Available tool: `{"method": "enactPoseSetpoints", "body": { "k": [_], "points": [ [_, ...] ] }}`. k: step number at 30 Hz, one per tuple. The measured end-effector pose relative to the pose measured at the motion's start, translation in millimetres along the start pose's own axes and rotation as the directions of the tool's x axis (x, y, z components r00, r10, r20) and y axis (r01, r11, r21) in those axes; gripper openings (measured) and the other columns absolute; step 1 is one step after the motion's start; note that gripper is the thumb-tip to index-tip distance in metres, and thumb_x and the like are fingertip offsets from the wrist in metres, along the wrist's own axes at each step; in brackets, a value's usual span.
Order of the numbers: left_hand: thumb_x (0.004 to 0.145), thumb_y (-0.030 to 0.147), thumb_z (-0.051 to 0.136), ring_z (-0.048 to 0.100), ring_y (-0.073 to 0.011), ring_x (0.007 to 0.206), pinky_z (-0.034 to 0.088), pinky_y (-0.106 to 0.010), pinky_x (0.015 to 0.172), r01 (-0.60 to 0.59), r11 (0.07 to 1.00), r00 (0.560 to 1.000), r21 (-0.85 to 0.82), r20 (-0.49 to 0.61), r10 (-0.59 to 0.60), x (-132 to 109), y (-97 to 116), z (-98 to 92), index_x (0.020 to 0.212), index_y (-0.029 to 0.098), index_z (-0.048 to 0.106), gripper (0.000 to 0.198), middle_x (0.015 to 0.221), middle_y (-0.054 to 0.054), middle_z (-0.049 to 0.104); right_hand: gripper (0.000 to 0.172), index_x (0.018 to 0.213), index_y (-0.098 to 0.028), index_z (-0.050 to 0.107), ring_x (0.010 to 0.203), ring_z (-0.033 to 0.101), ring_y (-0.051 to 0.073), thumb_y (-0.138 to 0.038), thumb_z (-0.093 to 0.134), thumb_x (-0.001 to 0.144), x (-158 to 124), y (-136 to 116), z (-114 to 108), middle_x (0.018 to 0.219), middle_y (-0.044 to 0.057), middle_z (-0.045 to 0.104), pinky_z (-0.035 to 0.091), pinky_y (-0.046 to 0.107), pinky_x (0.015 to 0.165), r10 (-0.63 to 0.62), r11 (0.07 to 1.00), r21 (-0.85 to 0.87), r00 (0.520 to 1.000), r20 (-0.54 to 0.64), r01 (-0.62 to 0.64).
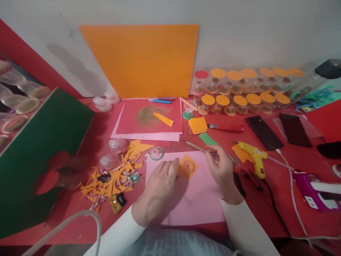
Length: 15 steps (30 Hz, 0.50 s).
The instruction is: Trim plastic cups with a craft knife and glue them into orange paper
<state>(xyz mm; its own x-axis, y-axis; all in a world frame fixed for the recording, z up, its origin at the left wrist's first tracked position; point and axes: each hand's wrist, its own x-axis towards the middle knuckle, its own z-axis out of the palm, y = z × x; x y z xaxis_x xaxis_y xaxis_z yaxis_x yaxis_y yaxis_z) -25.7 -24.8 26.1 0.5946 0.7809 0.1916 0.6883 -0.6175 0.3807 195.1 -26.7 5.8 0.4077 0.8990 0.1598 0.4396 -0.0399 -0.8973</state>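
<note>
One red table [101,131] spreads under you, backed by a pale wall [239,32] with a large orange sheet [141,58] leaning on it, far beyond your fingers. Your left hand [160,185] lies flat and loose on a pink paper [197,206], fingers together and gripping nothing, their tips touching the near edge of a small orange square [194,170]. That square sits on the pink paper between your two hands, with a clear round disc [187,165] resting on its middle. Your right hand [221,169] is closed around a thin wooden pencil [195,146], whose tip points away to the left, above the square. Left of your left hand lies a heap of jagged orange scraps [117,174], sharp-cornered and flat, with two clear plastic domes [117,145] just beyond it. Right of your right hand rests a yellow glue gun [254,156] on its cord. Farther off on that side stand rows of small clear cups [239,99] capped with matte orange circles, and two glossy black phones [263,132] lie flat nearby.
</note>
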Motion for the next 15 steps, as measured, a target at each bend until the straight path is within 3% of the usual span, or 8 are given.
{"method": "enactPoseSetpoints", "body": {
  "k": [4, 6, 8, 12, 15],
  "points": [
    [0.091, 0.005, 0.042, 0.069, -0.0229, 0.077, 0.055, -0.033, 0.068, -0.002, 0.987, 0.997, 0.164, 0.082, -0.011, -34.9, -1.9, -7.8, 0.126, 0.016, 0.053, 0.039, 0.088, -0.008, 0.073, 0.024, 0.096, -0.023, 0.065, 0.074, 0.066, 0.022, -0.043, 0.057, 0.084, -1.0, 2.9, 0.5, 0.082, 0.007, 0.07, 0.056, 0.038, 0.071, 0.032, 0.999, -0.036, 0.998, 0.056, -0.03],
    [0.09, 0.004, 0.042, 0.071, -0.0219, 0.076, 0.056, -0.032, 0.07, 0.028, 0.978, 0.995, 0.208, 0.085, -0.047, -50.3, -6.2, -6.0, 0.126, 0.017, 0.054, 0.04, 0.086, -0.007, 0.074, 0.024, 0.095, -0.023, 0.065, 0.072, 0.066, 0.022, -0.043, 0.058, 0.084, -3.4, 4.5, 0.9, 0.08, 0.006, 0.07, 0.056, 0.037, 0.069, 0.047, 0.999, -0.03, 0.996, 0.079, -0.045],
    [0.089, 0.003, 0.041, 0.074, -0.0228, 0.086, 0.057, -0.033, 0.077, -0.004, 0.969, 0.997, 0.248, 0.077, -0.015, -62.0, -11.7, -3.4, 0.129, 0.015, 0.054, 0.044, 0.097, -0.01, 0.076, 0.023, 0.094, -0.023, 0.065, 0.072, 0.067, 0.022, -0.043, 0.058, 0.084, -7.5, 6.6, 1.3, 0.079, 0.006, 0.07, 0.056, 0.036, 0.068, 0.066, 0.998, -0.018, 0.994, 0.083, -0.065],
    [0.085, -0.004, 0.035, 0.073, -0.0233, 0.103, 0.057, -0.034, 0.086, -0.013, 0.937, 0.999, 0.35, 0.048, -0.004, -73.1, -21.4, -2.1, 0.131, 0.014, 0.055, 0.053, 0.114, -0.014, 0.075, 0.024, 0.094, -0.022, 0.065, 0.071, 0.067, 0.021, -0.042, 0.058, 0.083, -17.3, 11.5, 2.5, 0.08, 0.006, 0.071, 0.057, 0.035, 0.068, 0.109, 0.994, -0.024, 0.99, 0.092, -0.108],
    [0.087, -0.002, 0.036, 0.073, -0.0247, 0.096, 0.058, -0.037, 0.083, -0.022, 0.944, 0.999, 0.33, 0.047, 0.007, -70.2, -26.0, -5.1, 0.129, 0.014, 0.055, 0.048, 0.108, -0.013, 0.076, 0.026, 0.096, -0.022, 0.066, 0.072, 0.068, 0.022, -0.041, 0.058, 0.082, -21.7, 13.2, 2.8, 0.082, 0.007, 0.072, 0.057, 0.036, 0.07, 0.121, 0.992, -0.046, 0.986, 0.112, -0.116]
  ]
}}
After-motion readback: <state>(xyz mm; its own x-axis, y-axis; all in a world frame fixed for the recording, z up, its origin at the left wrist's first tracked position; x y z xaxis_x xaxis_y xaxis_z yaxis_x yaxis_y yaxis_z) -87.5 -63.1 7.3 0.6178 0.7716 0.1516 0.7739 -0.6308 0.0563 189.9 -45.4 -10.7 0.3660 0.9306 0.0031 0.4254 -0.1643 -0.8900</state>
